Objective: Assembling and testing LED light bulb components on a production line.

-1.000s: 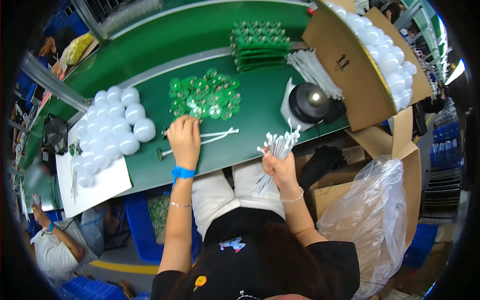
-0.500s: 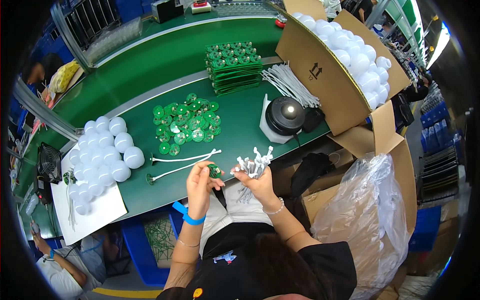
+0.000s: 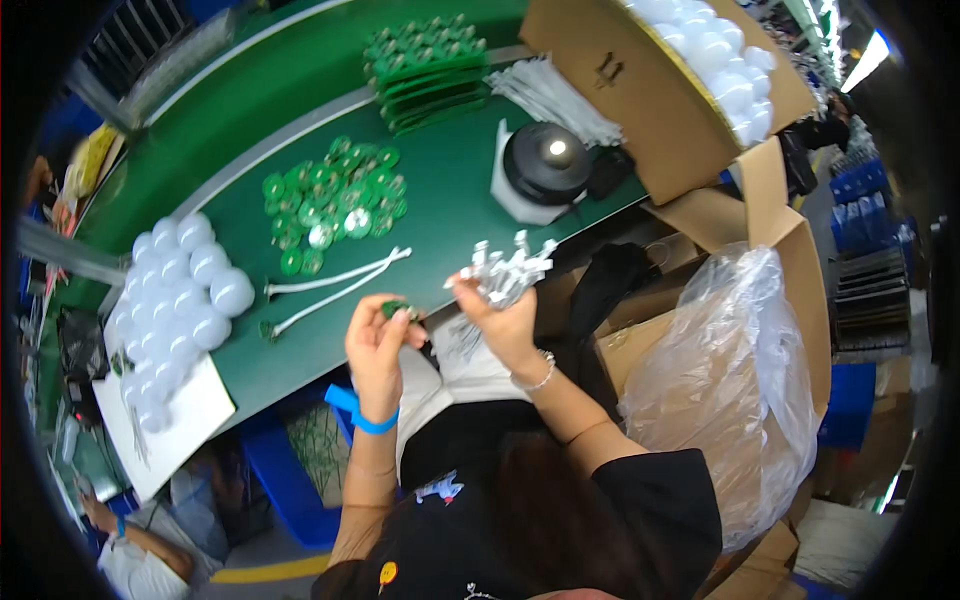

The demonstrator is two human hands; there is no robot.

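My left hand [image 3: 376, 350] is closed, pinching a small round green circuit board [image 3: 397, 309] between thumb and fingers. Just to its right, my right hand [image 3: 508, 325] grips a bunch of white cables [image 3: 505, 278]. Their white connector ends fan out above the fist, and the tails hang below it over my lap. On the green table beyond my left hand lie two white cables [image 3: 345, 289], each with a small green board at its left end. Farther off is a loose pile of round green boards [image 3: 335, 200].
White bulb covers [image 3: 185, 290] cluster on a white sheet [image 3: 190, 440] at left. Stacked green board panels [image 3: 425, 85], spare white cables [image 3: 560, 100] and a black round device [image 3: 547, 170] stand farther back. Cardboard boxes [image 3: 630, 110] flank the right side; a person [image 3: 150, 540] sits lower left.
The whole view has shifted and blurred slightly, so the table things appear higher and farther left. Both hands keep their holds, with a somewhat wider gap between the board and the cable bunch.
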